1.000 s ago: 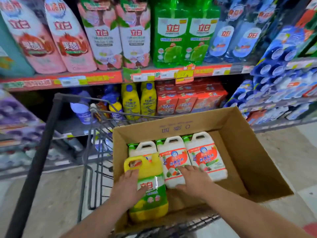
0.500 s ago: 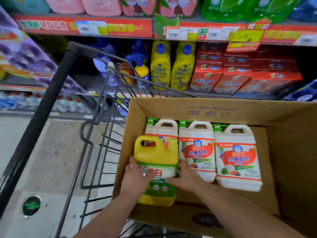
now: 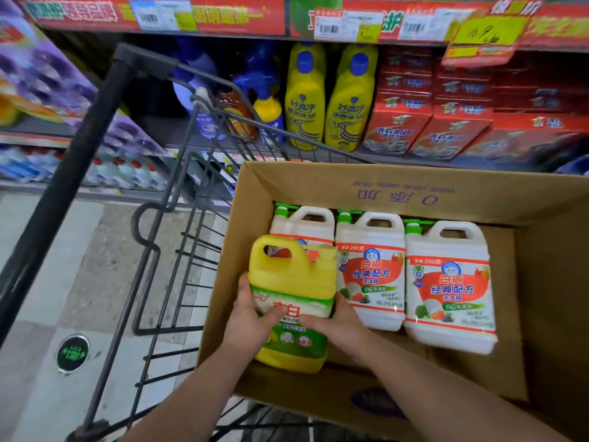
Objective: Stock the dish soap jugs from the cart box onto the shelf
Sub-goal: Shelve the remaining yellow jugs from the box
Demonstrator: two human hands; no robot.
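A yellow dish soap jug (image 3: 291, 272) with a green label lies in the open cardboard box (image 3: 398, 193) on the wire cart (image 3: 178, 250). My left hand (image 3: 251, 317) grips its left side and my right hand (image 3: 338, 323) grips its right side, thumbs over the label. Behind it lie three white jugs with red labels: one (image 3: 302, 224) partly hidden by the yellow jug, a middle one (image 3: 371, 269) and a right one (image 3: 449, 288). The shelf (image 3: 414, 161) runs behind the cart.
On the shelf stand two yellow bottles (image 3: 328, 97) with blue caps, spray bottles (image 3: 264, 100) to their left and stacked red boxes (image 3: 446, 116) to their right. Price tags (image 3: 347, 25) line the shelf edge above. The cart handle (image 3: 63, 180) slants at the left over tiled floor.
Both hands have closed round the yellow jug's sides and it has shifted a little within the box. My view has tilted downward and moved closer to the box.
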